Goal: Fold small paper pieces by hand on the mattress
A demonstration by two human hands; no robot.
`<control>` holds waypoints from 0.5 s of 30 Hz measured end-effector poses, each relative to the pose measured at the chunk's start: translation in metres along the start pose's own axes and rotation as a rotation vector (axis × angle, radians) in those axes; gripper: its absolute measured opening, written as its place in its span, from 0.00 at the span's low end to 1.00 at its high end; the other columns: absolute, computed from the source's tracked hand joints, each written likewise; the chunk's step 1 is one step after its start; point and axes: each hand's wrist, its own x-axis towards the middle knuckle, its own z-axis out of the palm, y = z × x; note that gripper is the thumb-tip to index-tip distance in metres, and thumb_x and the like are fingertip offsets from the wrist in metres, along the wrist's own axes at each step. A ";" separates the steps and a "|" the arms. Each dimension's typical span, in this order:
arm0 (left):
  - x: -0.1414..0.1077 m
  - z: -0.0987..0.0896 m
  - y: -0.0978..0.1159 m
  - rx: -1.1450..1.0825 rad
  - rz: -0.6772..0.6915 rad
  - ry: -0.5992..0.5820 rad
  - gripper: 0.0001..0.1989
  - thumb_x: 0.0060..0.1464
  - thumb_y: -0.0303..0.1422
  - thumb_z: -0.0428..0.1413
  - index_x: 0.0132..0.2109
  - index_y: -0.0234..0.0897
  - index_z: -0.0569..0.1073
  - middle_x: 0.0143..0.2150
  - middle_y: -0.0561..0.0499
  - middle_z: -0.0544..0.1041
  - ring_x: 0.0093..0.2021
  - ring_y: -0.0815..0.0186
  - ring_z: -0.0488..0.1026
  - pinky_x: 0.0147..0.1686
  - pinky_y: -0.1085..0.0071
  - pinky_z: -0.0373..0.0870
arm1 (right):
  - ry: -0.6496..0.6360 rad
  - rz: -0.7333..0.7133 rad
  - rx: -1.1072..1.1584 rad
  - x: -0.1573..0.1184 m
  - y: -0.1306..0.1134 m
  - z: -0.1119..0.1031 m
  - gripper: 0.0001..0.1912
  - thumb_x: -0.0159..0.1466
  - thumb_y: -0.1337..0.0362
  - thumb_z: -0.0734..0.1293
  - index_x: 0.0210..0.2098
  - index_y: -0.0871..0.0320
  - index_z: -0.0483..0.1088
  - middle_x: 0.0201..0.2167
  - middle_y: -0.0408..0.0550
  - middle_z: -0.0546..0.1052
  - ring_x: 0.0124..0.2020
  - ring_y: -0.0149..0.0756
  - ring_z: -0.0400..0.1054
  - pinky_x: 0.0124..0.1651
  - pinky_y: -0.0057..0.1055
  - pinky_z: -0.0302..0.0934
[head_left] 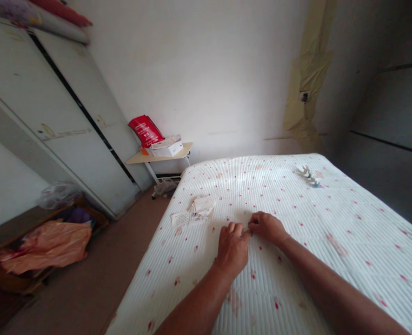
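The left hand [233,244] and right hand [266,226] meet over the bed [317,288], fingers curled nearly closed around a small dark piece [250,231], mostly hidden; which grips it is unclear. Probably light, it suits a fingertip pinch. The white box's [173,150] contents don't show.

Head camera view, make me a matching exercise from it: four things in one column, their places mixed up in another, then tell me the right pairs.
Things:
1. Left hand
2. Printed papers
3. Red bag
4. Orange plastic

Places:
A. In the picture's lower left
B. Over the bed, fingertips close to those of the right hand
C. At the small table
D. Spread on the bed, left of both hands

Pairs: 1-B, 2-D, 3-C, 4-A
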 end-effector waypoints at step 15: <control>-0.002 0.009 -0.001 0.028 -0.003 0.048 0.16 0.57 0.29 0.45 0.51 0.46 0.68 0.39 0.47 0.67 0.44 0.61 0.60 0.41 0.65 0.57 | -0.063 0.134 -0.006 0.017 -0.003 -0.009 0.06 0.48 0.62 0.67 0.25 0.55 0.74 0.27 0.47 0.76 0.30 0.37 0.69 0.26 0.27 0.52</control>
